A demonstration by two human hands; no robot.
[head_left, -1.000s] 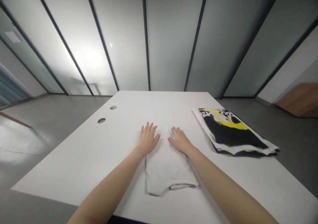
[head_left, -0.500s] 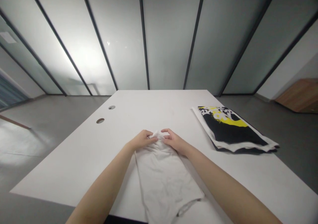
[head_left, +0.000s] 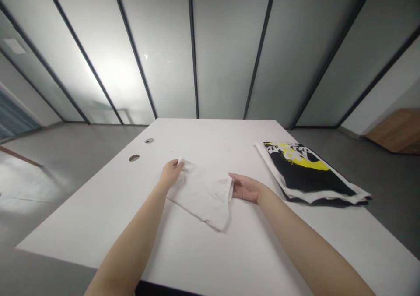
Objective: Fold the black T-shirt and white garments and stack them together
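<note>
A folded white garment (head_left: 205, 193) is stretched between my two hands above the middle of the table, its near edge slanting down to the right. My left hand (head_left: 171, 173) is closed on its far left corner. At its right edge my right hand (head_left: 246, 187) pinches the fabric between thumb and fingers, with part of the fingers behind the cloth. Whether the garment's lower edge touches the table I cannot tell.
The white table (head_left: 98, 226) has two round holes (head_left: 134, 158) at its left side. On the right lies a stack of folded clothes (head_left: 305, 173) with a black, yellow and white print on top. Frosted glass panels (head_left: 223, 51) stand beyond the table.
My hands have moved apart, the left to the left and the right slightly to the right. The garment's near part has gone up and away, so it now looks shorter and wider.
</note>
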